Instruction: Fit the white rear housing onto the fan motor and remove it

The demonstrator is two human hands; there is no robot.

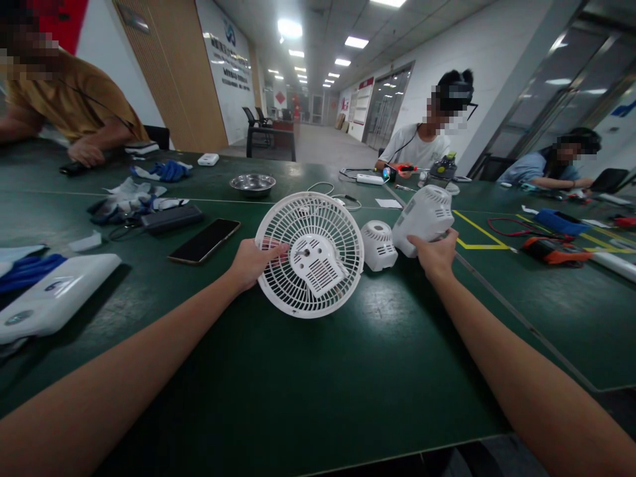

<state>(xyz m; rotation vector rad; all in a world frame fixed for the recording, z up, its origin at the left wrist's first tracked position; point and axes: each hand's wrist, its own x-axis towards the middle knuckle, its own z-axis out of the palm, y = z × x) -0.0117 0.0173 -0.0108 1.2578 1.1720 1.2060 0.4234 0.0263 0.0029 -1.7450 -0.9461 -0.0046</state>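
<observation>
My left hand (pixel 252 264) is closed on the left rim of a round white fan grille (pixel 328 211), thumb in front. The grille stands tilted up above the green table, its slotted centre plate facing me. On the right, my right hand (pixel 437 255) grips a white plastic fan base (pixel 422 215) with vent slots in its top, thumb on the near side. Between the two, a smaller white vented motor cover (pixel 378 245) sits on the table, close beside the grille's right edge. The fingers behind both held parts are mostly hidden.
A black phone (pixel 205 241), a power bank (pixel 173 218) and a white case (pixel 59 295) lie to the left. Behind the grille are a metal bowl (pixel 253 184) and a white cable (pixel 322 187). An orange multimeter (pixel 554 252) lies right. Several people sit around the table.
</observation>
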